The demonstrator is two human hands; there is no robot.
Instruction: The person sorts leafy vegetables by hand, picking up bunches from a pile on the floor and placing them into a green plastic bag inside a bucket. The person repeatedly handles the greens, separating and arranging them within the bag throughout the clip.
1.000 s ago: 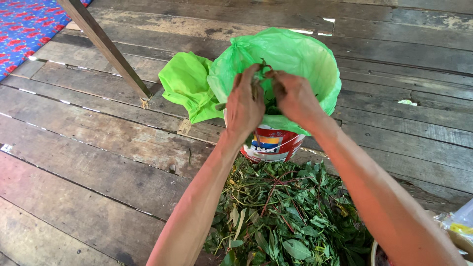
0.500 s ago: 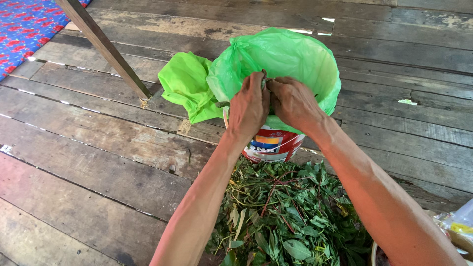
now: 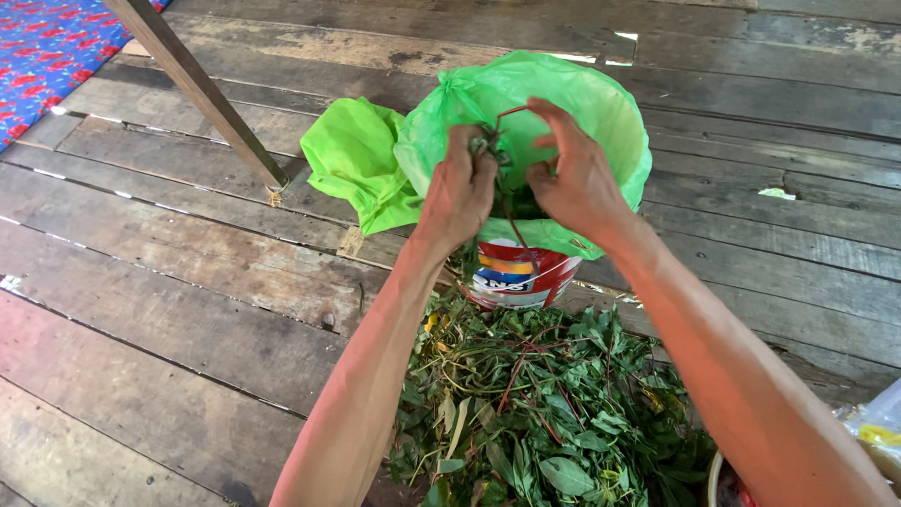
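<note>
Head cam: both hands bending reddish stem over green-bagged bucket.

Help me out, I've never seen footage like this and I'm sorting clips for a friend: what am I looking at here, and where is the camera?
The camera sits on a person's head and looks down, so the two bare arms reaching forward are that person's own. There is no machine. The left hand and the right hand meet over a bucket lined with a green plastic bag. The left hand pinches a small bunch of stems above the bag's mouth, and the right hand's fingers touch a thin reddish stem there. In front of the bucket lies a pile of leafy green stems on a floor of worn wooden planks. A slanted wooden post stands at the upper left, beside a patterned mat.
</note>
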